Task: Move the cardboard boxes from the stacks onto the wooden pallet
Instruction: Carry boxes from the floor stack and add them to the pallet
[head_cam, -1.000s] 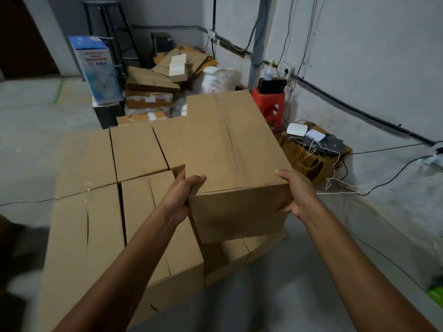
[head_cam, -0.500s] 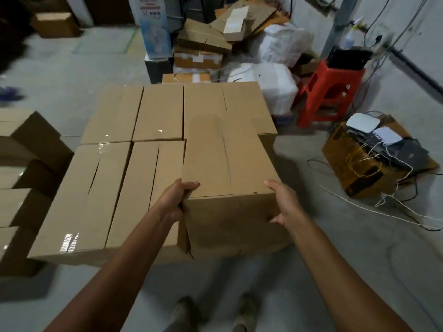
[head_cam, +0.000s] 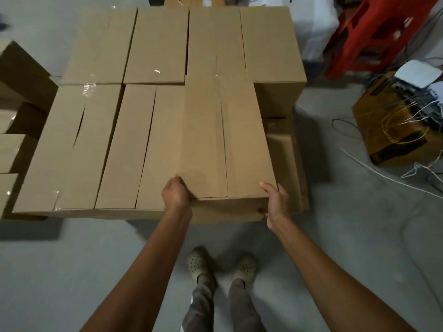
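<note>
Cardboard box (head_cam: 225, 140), gripped by left hand (head_cam: 175, 194) and right hand (head_cam: 275, 202), lower centre of frame beside loaded boxes (head_cam: 153, 44); more stacked boxes (head_cam: 16, 75) remain at left edge.

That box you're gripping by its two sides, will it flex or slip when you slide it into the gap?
The held box probably stays stiff: its top looks flat under both hands. Likely lightish, since the left hand and right hand hold it by side pressure alone. The plain cardboard seems grippy, but the centre seam shows no tape I can make out, so its flaps might lift.
</note>
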